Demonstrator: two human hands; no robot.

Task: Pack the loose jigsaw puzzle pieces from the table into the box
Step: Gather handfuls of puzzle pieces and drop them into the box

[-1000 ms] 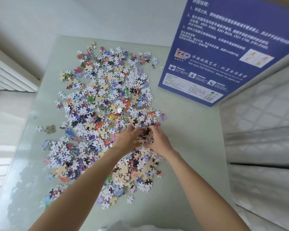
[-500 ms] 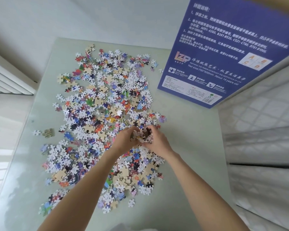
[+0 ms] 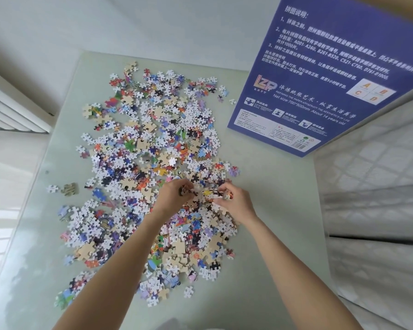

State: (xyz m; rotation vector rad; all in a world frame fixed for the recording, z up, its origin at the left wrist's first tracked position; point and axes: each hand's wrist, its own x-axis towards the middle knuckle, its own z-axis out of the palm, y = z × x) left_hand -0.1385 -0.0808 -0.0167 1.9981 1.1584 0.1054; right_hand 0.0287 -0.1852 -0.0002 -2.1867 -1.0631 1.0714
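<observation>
A wide spread of loose jigsaw puzzle pieces covers the pale green glass table. Most lie white or tan side up, some show colour. My left hand and my right hand meet over the middle right of the pile, each with fingers curled around a small clump of pieces. The blue puzzle box, printed with white text, stands tilted at the table's far right corner. Its opening is hidden.
A few stray pieces lie apart near the table's left edge. A white slatted radiator or blind is on the left. A quilted white cover borders the table's right side. Bare table lies right of the pile.
My hands have drawn slightly apart, each keeping a clump of pieces. The view has shifted a little; the pile looks much the same.
</observation>
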